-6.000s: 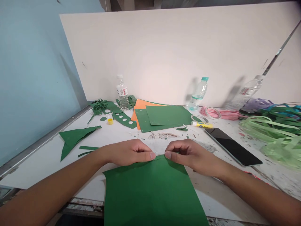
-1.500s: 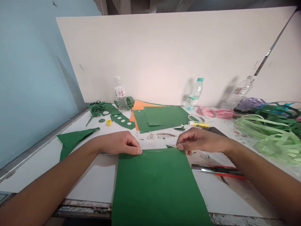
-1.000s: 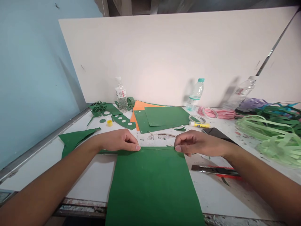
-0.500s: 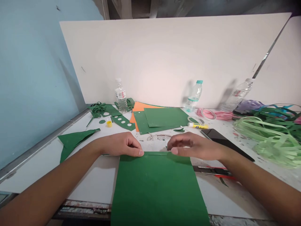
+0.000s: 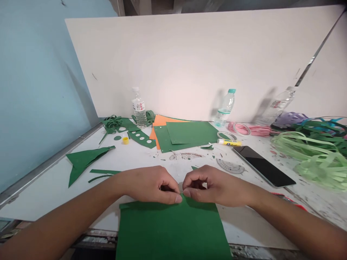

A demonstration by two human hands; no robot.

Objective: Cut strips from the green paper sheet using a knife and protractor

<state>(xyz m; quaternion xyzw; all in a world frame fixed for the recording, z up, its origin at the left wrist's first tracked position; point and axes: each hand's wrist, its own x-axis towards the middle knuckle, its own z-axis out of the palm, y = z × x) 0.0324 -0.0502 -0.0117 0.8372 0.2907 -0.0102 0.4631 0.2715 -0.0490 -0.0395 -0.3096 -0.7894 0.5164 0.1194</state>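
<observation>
A large sheet of green paper [image 5: 173,231] lies at the table's front edge and runs out of the bottom of the view. My left hand [image 5: 154,186] is closed at its top edge, thumb on the near side and fingers curled behind. My right hand [image 5: 210,186] pinches the same edge just to the right, the two thumbs almost touching. A narrow fold shows along the edge at the left. The fingertips behind the paper are partly hidden.
Farther back lie stacked green sheets [image 5: 189,133], a glue stick [image 5: 229,142], a phone [image 5: 264,166] and a protractor [image 5: 230,166]. Folded green paper [image 5: 86,160] is at left. Bottles [image 5: 139,110] stand by the white board [image 5: 189,65]. Pale green strips [image 5: 317,169] spread at right.
Both hands and the paper have moved nearer to me. My hands have come together at the middle of the top edge, and my right fingers have closed on it.
</observation>
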